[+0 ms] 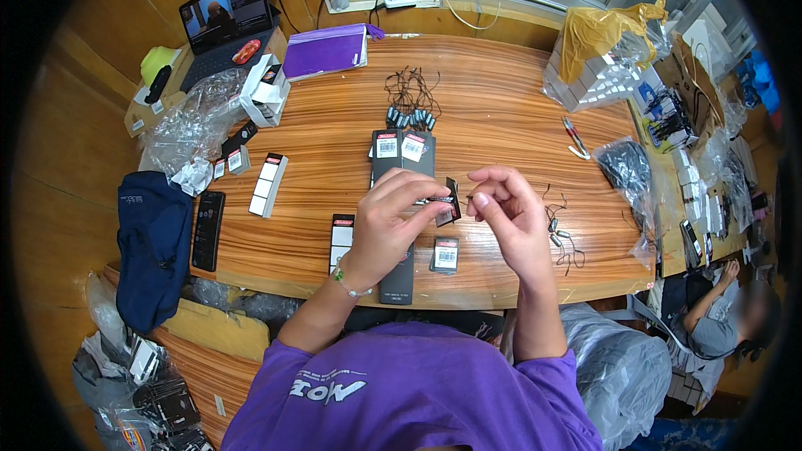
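Over the middle of the table, my left hand [394, 215] pinches a small black hang tag [452, 203] between thumb and fingers. Close to the tag's right side, my right hand [511, 213] has thumb and index finger pressed together; whatever is between them is too small to make out. Beneath my left hand lie long dark grey cards [397, 282] with white stickers at their far end. A small stack of labelled tags [445, 255] sits just below the held tag. Black tag strings [411, 100] with grey-blue ends are bunched beyond the cards. More loose strings [561, 238] lie right of my right hand.
Black-and-white label strips [267, 185], a phone [208, 231] and a navy pouch [155, 242] are at left. A tablet [224, 29] and purple notebook [326, 52] stand behind. Pliers [576, 138] and bagged goods [626, 179] lie right. Another person [718, 317] sits far right.
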A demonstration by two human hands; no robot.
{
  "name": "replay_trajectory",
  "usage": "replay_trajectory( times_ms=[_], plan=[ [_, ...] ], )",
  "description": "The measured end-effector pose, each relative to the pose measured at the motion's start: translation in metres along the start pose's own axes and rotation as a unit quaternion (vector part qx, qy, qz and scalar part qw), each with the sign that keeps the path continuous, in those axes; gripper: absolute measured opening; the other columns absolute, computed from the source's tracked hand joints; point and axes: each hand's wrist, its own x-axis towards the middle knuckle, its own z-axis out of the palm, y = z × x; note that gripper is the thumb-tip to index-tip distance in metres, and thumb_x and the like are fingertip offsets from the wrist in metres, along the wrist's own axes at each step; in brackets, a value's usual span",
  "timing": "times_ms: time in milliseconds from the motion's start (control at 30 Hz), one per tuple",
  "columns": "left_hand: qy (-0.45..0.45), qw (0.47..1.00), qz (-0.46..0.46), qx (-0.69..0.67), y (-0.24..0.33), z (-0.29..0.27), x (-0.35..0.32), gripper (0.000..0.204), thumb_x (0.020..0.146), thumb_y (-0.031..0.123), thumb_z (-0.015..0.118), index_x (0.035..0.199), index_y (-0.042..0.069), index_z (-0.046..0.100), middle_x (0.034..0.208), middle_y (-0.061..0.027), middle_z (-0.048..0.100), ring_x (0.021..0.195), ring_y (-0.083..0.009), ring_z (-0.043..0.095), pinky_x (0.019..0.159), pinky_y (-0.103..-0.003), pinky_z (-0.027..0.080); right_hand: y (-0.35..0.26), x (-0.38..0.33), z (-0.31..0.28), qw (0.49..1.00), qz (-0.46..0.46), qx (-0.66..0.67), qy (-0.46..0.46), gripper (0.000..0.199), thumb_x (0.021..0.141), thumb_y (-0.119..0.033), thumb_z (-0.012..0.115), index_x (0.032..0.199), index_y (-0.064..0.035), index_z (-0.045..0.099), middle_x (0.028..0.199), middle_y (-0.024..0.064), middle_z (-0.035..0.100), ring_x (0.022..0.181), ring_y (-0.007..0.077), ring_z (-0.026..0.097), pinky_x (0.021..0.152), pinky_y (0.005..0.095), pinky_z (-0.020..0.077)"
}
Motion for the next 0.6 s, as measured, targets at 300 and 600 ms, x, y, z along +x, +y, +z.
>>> replay_trajectory(
  times_ms=[300, 600],
  plan=[
    [-0.002, 1.0, -0.004, -0.013, 0.0058, 0.0007, 0.0022, 0.018, 0.065, 0.0, 0.073, 0.081, 0.002, 0.066, 0.079, -0.0078, 0.064, 0.073, -0.0185, 0.059, 0.066, -0.028, 0.047, 0.0072, -0.0005, 0.0041, 1.0, -0.02, 0.018, 0.014, 0.013, 0.084, 0.002, 0.054, 0.093, -0.0016, 0.045, 0.074, 0.0015, 0.053, 0.069, 0.0075, 0.056, 0.065, 0.0206, 0.0429],
    [0.001, 1.0, -0.018, -0.018, 0.0048, 0.0024, -0.0001, 0.014, 0.069, 0.006, 0.071, 0.083, 0.004, 0.067, 0.079, -0.0069, 0.064, 0.073, -0.0194, 0.059, 0.063, -0.028, 0.047, 0.0121, -0.0024, 0.0053, 0.997, -0.01, 0.065, 0.034, 0.013, 0.085, 0.002, 0.054, 0.09, -0.0031, 0.043, 0.073, 0.0019, 0.053, 0.066, 0.0064, 0.053, 0.061, 0.0191, 0.0426]
  ],
)
